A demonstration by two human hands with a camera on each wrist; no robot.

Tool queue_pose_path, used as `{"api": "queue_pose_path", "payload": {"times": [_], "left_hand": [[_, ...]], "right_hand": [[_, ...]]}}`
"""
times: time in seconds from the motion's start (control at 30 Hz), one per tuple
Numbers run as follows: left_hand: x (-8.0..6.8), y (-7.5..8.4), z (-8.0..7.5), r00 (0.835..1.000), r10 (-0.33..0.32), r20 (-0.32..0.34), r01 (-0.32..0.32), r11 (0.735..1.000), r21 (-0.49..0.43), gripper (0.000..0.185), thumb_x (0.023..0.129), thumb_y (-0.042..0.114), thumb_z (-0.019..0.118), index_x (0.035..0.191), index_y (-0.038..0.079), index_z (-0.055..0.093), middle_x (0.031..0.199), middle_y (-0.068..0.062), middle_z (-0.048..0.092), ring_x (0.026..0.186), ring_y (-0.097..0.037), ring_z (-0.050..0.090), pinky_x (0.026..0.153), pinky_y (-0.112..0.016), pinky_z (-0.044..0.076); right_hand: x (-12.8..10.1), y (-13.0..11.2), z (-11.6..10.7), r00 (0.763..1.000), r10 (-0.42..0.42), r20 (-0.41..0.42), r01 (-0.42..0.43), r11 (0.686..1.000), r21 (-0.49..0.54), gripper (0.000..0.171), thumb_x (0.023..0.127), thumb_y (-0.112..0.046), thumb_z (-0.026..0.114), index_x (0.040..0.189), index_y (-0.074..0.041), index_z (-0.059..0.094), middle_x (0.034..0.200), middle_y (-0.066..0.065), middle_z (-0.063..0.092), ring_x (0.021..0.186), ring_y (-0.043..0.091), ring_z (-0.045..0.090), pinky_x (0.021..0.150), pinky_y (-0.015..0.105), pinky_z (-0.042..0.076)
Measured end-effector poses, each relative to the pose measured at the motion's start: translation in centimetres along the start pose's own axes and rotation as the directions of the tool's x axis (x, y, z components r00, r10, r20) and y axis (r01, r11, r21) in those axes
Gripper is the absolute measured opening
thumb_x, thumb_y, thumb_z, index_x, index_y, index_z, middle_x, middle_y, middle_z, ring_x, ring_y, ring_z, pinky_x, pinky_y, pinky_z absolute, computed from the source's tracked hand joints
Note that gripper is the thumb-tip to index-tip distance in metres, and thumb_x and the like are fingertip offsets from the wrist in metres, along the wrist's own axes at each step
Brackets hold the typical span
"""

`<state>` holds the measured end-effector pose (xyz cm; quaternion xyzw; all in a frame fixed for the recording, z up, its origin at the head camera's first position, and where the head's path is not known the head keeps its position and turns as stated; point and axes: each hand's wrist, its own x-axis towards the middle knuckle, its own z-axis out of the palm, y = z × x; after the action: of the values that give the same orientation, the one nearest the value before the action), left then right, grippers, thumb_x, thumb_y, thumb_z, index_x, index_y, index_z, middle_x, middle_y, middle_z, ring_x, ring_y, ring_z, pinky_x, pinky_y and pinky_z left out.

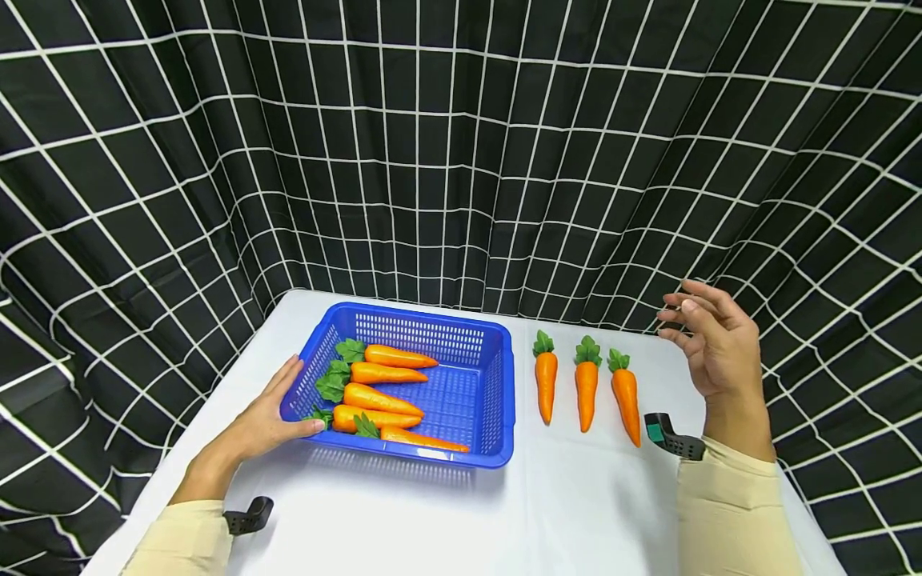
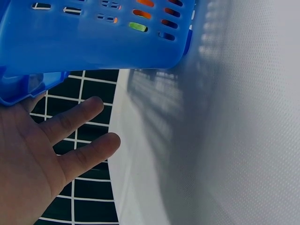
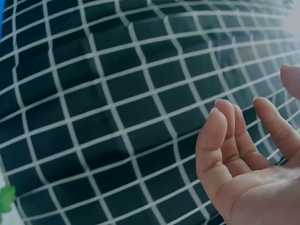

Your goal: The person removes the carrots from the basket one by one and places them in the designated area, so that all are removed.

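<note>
Flanking three loose carrots (image 1: 587, 394), unclenched hands (image 1: 261, 420) (image 1: 723, 352), the left touching the blue basket (image 1: 459, 396), face a gridded curtain (image 1: 432, 188).

Studio-like, curtained-off setting, enclosed on three sides by black, white-gridded drapes (image 1: 439, 160), around a white worktop (image 1: 403, 520), with wrist-worn cameras (image 1: 677, 442)

Carrot leaf (image 3: 5, 199) — cropped left, right wrist view

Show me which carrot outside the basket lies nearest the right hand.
The rightmost carrot, last in the row of three; the other two lie between it and the blue basket, farther from the right hand.
</note>
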<state>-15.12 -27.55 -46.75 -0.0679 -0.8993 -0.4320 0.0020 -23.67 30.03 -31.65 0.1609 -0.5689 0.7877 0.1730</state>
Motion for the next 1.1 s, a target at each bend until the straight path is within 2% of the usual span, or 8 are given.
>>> {"api": "queue_pose_path", "payload": {"times": [0.17,0.37,0.5,0.67,0.93,1.1], "left_hand": [[0.0,0.1,-0.1,1.000,-0.002,-0.001,0.002,1.000,-0.002,0.107,0.078,0.033,0.079,0.155,0.006,0.011,0.160,-0.013,-0.002,0.139,-0.049,0.007,0.102,-0.072,0.012],[0.0,0.0,-0.1,1.000,0.000,-0.003,0.000,1.000,-0.008,0.107,0.078,0.033,0.079,0.155,0.006,0.010,0.160,-0.014,-0.002,0.139,-0.049,0.006,0.102,-0.072,0.012],[0.0,-0.1,0.0,1.000,0.001,-0.002,-0.001,1.000,-0.005,0.107,0.078,0.033,0.079,0.155,0.006,0.010,0.160,-0.014,-0.002,0.139,-0.049,0.007,0.101,-0.072,0.012],[0.0,0.1,-0.1,1.000,0.005,-0.004,-0.005,1.000,-0.008,0.107,0.078,0.033,0.079,0.155,0.006,0.010,0.160,-0.014,-0.002,0.139,-0.050,0.007,0.101,-0.072,0.012],[0.0,0.2,-0.2,1.000,0.012,-0.004,-0.012,1.000,0.004,0.107,0.078,0.033,0.079,0.155,0.006,0.010,0.160,-0.015,-0.002,0.139,-0.050,0.007,0.101,-0.072,0.013],[0.0,0.2,-0.2,1.000,0.023,-0.006,-0.023,1.000,0.001,0.107,0.078,0.032,0.080,0.155,0.005,0.010,0.159,-0.017,-0.002,0.139,-0.050,0.008,0.101,-0.073,0.013]], "right_hand": [[-0.2,-1.2,1.6,0.992,-0.086,0.095,0.084,0.996,0.029,0.036,0.092,0.006,0.057,0.127,0.015,0.051,0.103,0.021,0.063,0.084,0.028,0.064,0.065,0.032,0.057],[-0.5,-2.7,3.9,0.965,-0.164,0.203,0.136,0.980,0.147,0.035,0.092,0.013,0.049,0.126,0.020,0.047,0.106,0.026,0.062,0.087,0.032,0.062,0.066,0.036,0.058],[-0.7,-3.3,5.5,0.931,-0.225,0.287,0.152,0.954,0.257,0.034,0.091,0.014,0.046,0.124,0.022,0.046,0.107,0.030,0.060,0.088,0.035,0.062,0.067,0.039,0.057],[-0.7,-3.8,7.2,0.883,-0.279,0.377,0.133,0.920,0.368,0.035,0.091,0.015,0.043,0.124,0.022,0.045,0.111,0.034,0.057,0.092,0.039,0.060,0.069,0.041,0.057],[-0.8,-3.9,9.8,0.832,-0.322,0.453,0.102,0.890,0.444,0.035,0.090,0.013,0.045,0.124,0.020,0.047,0.112,0.035,0.056,0.091,0.040,0.060,0.070,0.042,0.055],[-0.9,-3.7,11.4,0.796,-0.342,0.499,0.090,0.882,0.462,0.035,0.091,0.010,0.049,0.124,0.019,0.047,0.112,0.035,0.056,0.091,0.040,0.060,0.071,0.041,0.056]]}}
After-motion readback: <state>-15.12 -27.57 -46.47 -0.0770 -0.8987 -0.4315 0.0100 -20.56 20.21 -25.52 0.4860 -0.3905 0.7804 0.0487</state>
